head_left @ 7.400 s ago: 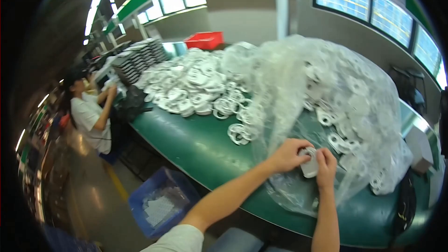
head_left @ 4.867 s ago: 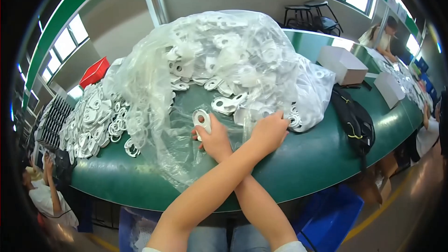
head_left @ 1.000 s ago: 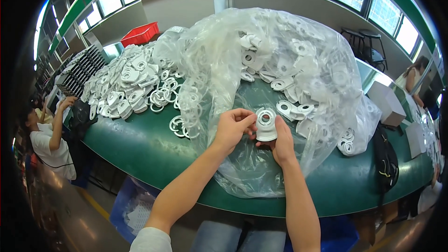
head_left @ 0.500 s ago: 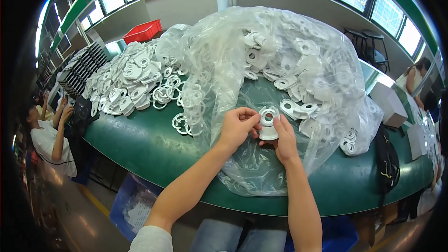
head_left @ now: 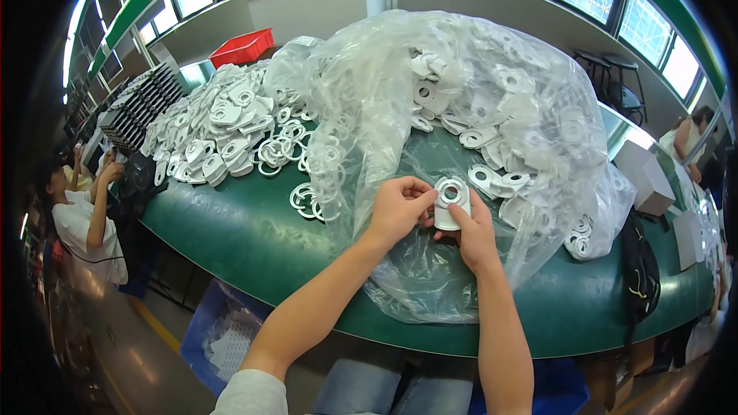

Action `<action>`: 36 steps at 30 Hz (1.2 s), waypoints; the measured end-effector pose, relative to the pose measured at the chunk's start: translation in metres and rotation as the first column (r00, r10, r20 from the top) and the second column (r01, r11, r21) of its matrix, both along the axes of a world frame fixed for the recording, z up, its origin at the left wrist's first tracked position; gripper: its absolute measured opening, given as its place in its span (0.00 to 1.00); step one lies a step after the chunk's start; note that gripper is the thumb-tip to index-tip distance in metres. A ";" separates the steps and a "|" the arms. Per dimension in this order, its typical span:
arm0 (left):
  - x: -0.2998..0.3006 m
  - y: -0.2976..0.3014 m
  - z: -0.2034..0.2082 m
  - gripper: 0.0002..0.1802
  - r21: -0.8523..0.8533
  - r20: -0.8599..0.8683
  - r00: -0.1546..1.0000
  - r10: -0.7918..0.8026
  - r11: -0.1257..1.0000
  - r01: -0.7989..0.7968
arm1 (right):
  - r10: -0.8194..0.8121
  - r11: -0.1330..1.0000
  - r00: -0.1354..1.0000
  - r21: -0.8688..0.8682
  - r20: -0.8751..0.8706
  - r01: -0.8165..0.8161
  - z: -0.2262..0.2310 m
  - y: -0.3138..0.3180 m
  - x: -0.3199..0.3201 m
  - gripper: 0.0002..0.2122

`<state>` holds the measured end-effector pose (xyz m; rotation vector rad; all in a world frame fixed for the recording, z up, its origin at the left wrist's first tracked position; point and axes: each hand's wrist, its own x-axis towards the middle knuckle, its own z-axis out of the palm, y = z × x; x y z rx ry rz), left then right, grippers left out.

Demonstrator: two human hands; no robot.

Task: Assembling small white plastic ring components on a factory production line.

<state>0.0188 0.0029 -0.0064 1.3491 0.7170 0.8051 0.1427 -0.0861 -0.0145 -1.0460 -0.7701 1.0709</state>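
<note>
Between my hands is a white plastic part (head_left: 450, 219) with a round hole near its top and a flat lower end. My right hand (head_left: 475, 232) grips it from the right, thumb on its front face. My left hand (head_left: 401, 209) is closed, thumb and forefinger pinched at the part's left edge; whether anything small is in that pinch is hidden. Behind them a large clear plastic bag (head_left: 365, 119) spreads over the table, with a heap of similar white parts (head_left: 480, 136) in and under it. Loose white rings (head_left: 306, 201) lie left of the bag.
A second pile of white parts (head_left: 223, 134) covers the green table (head_left: 231, 219) at left, by stacked black trays (head_left: 142, 107) and a red bin (head_left: 242, 48). White boxes (head_left: 644, 177) and a black bag (head_left: 639, 261) are at right. A blue bin (head_left: 204, 338) stands below. Other people sit nearby.
The white part has turned and tilted so its flat front face shows more, and my right thumb now lies on that face. The whole view has shifted slightly.
</note>
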 end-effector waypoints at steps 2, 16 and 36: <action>0.000 0.001 -0.001 0.09 0.031 -0.007 1.000 -0.010 0.999 0.010 | 0.005 1.000 1.000 0.002 0.001 -0.005 0.001 0.000 -0.001 0.12; -0.006 0.007 0.005 0.09 0.073 0.020 0.998 -0.054 0.996 0.053 | 0.058 0.994 0.993 0.081 0.104 -0.066 0.000 -0.002 -0.001 0.14; -0.006 0.002 0.001 0.08 0.197 0.002 0.991 -0.133 0.972 0.130 | -0.038 0.996 0.992 0.087 0.122 0.027 -0.006 0.001 0.001 0.15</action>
